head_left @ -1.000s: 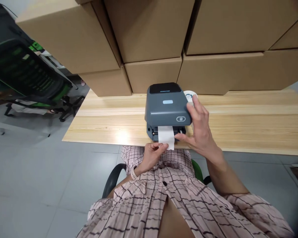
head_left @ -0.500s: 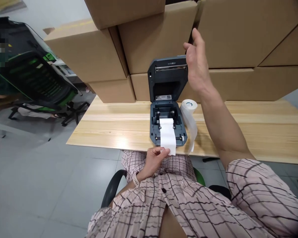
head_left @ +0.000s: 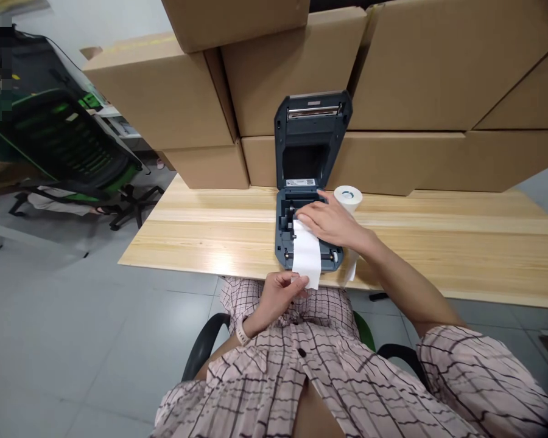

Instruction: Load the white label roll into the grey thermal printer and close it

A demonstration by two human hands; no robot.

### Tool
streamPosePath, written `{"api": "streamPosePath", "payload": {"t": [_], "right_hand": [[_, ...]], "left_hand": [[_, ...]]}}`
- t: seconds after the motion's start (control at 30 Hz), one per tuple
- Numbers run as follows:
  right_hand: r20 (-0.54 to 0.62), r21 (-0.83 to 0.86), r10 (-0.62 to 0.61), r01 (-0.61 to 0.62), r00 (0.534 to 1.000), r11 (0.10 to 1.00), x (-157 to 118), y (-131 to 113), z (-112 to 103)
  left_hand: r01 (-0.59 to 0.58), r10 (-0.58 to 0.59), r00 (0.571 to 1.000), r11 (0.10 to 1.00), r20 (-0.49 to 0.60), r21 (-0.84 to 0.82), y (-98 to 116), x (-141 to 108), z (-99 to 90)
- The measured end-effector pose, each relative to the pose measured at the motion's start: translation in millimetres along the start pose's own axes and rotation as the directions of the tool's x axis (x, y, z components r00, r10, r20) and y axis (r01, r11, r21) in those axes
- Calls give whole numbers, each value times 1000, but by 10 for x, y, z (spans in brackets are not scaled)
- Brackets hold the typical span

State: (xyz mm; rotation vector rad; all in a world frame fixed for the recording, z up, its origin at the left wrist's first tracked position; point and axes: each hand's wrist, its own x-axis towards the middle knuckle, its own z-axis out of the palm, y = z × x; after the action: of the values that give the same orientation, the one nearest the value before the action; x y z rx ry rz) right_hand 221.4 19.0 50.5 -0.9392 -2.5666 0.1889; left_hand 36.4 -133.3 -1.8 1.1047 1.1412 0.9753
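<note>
A dark grey label printer (head_left: 281,234) sits at the table's front edge with its lid (head_left: 315,131) raised. A white label strip (head_left: 307,252) runs from inside it out over the front edge. My left hand (head_left: 276,298) pinches the strip's hanging end between thumb and fingers. Over the back of the printer's bay lies my right hand (head_left: 331,220), palm down with fingers apart, at the inner end of the strip. It covers the right-hand roll holder; exact finger contact is hidden. Close by on the right stands a white label roll (head_left: 347,196), its loose tail partly behind my right wrist.
Stacked cardboard boxes (head_left: 406,73) line the back of the wooden table (head_left: 201,237). To the left are a black and green office chair (head_left: 68,140) and part of another person, seated. Grey tiled floor (head_left: 119,340) shows below the table.
My right hand has come down from beside the raised lid into the printer's bay. The lid stays up, tilted slightly differently. My left hand keeps its pinch on the strip.
</note>
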Motion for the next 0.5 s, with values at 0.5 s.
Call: {"api": "streamPosePath", "payload": {"t": [0.5], "right_hand": [[147, 162, -9, -15, 989, 987, -8, 179, 85]], "left_hand": [[-151, 249, 967, 732, -55, 664, 604, 1303, -412]]}}
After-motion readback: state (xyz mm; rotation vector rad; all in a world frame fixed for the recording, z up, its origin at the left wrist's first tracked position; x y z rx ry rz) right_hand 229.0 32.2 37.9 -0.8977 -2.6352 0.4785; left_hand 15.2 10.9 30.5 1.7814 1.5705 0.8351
